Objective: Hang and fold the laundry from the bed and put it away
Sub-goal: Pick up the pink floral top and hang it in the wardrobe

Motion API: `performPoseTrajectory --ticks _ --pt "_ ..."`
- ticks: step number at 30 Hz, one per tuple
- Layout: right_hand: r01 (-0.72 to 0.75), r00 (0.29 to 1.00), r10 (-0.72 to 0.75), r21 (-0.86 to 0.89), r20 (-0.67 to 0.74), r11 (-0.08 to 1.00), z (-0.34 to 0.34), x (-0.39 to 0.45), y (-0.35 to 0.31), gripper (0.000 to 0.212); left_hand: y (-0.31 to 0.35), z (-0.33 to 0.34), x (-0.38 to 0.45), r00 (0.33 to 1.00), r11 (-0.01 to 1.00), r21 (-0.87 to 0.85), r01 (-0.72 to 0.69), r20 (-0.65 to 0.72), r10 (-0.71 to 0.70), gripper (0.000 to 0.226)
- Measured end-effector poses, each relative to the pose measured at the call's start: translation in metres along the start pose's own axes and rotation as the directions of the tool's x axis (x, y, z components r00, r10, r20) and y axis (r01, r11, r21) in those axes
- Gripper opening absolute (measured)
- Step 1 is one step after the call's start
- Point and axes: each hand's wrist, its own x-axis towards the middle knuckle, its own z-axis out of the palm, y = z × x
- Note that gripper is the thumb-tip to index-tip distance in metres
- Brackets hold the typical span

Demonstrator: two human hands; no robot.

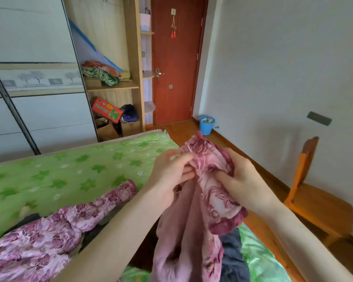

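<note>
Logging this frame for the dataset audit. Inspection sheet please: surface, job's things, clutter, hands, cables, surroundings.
Surface: bed with a green flower-print cover, far half bare.
Job's things: pink floral garment held up over the bed's near edge; second pink floral garment lying on the bed; dark garment partly under the held one.
Clutter: red box and folded bedding on the open wardrobe shelves.
Hands: left hand and right hand both grip the held garment's top edge.
Cables: nothing seen.
Surroundings: closed red door, blue bucket, wooden chair by the wall.
</note>
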Motion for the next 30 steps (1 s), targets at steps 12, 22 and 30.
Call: performPoseTrajectory --ticks 12,22,30 --pt "-0.424 0.9 0.383 0.625 0.209 0.655 -0.016 0.032 0.003 0.01 -0.056 -0.028 0.03 0.798 0.456 0.655 -0.603 0.483 0.361 0.059" --pt "-0.302 0.953 0.288 0.297 0.092 0.906 -0.053 0.038 0.04 0.035 -0.073 -0.028 0.054 0.746 0.582 0.5 -0.641 0.584 0.32 0.013" --pt "0.081 0.937 -0.171 -0.285 -0.306 0.955 -0.019 0.006 0.082 0.042 -0.065 0.0 0.054 0.616 0.448 0.427 -0.785 0.607 0.502 0.022"
